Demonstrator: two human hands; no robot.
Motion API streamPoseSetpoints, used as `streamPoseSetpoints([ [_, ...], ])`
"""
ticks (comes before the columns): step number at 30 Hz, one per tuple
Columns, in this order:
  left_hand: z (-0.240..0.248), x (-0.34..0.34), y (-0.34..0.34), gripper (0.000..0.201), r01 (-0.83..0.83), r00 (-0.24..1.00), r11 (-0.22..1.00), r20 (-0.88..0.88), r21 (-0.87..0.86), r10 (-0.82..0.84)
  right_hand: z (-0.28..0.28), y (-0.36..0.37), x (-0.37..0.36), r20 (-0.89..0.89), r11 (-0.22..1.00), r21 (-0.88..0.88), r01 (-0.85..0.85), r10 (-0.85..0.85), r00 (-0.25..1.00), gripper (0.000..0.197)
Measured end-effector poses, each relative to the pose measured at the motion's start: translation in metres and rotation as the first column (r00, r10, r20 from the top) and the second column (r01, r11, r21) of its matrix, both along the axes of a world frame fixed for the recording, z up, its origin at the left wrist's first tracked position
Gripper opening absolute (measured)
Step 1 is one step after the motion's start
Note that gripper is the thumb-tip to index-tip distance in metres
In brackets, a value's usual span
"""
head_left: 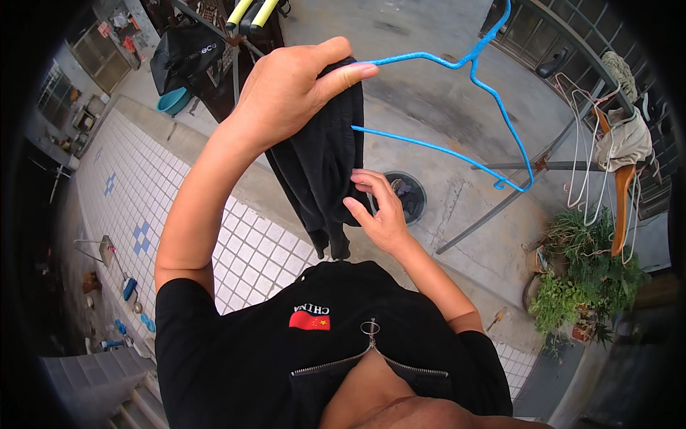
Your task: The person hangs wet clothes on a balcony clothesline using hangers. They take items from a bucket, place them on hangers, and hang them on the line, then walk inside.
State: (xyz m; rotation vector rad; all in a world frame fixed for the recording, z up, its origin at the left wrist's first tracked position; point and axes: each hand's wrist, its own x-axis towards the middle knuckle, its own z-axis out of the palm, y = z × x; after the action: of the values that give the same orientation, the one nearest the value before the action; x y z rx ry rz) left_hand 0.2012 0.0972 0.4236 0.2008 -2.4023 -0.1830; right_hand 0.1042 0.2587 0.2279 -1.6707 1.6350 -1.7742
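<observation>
A pair of black trousers (314, 164) hangs down in front of me, bunched lengthwise, with narrow ends at the bottom. My left hand (289, 89) is closed on its upper edge, the thumb lying along the upper arm of a blue hanger (457, 63). The left end of that hanger goes in behind the black cloth, so its tip is hidden. The rest of the hanger sticks out to the right. Lower down, my right hand (384, 218) has its thumb and fingers apart, fingertips at the right edge of the cloth.
A dark bucket (414, 196) with cloth in it stands on the concrete beyond my right hand. Several hangers (589, 157) dangle from a metal rail at right, above potted plants (572, 286). At the far left are a blue basin (174, 101) and a black cover (187, 57).
</observation>
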Motion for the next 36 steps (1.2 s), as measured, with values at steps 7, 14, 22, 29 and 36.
streamPoseSetpoints([
  [7, 0.000, 0.014, -0.007, 0.029, 0.009, 0.982, 1.000, -0.191, 0.027, -0.003, -0.015, -0.022, -0.012, -0.508, 0.753, 0.568, 0.331, 0.004, 0.861, 0.048],
  [14, -0.039, 0.040, -0.085, 0.032, -0.098, 0.980, 0.995, -0.173, 0.036, 0.102, 0.030, 0.036, -0.124, -0.744, 0.861, 0.246, 0.446, -0.127, 0.656, 0.025],
  [22, -0.079, 0.039, -0.116, 0.036, -0.182, 0.976, 0.982, -0.112, 0.040, 0.186, 0.112, 0.058, -0.147, -0.850, 0.899, 0.221, 0.378, -0.013, 0.527, 0.017],
  [29, -0.092, 0.032, -0.102, 0.037, -0.180, 0.973, 0.974, -0.170, -0.139, 0.156, 0.151, 0.060, -0.131, -0.846, 0.898, 0.301, 0.321, 0.096, 0.525, 0.011],
  [36, -0.086, 0.016, -0.071, 0.033, -0.069, 0.959, 0.993, -0.282, -0.098, 0.039, 0.140, 0.035, -0.104, -0.541, 0.999, 0.038, 0.038, -0.011, 0.841, 0.021],
])
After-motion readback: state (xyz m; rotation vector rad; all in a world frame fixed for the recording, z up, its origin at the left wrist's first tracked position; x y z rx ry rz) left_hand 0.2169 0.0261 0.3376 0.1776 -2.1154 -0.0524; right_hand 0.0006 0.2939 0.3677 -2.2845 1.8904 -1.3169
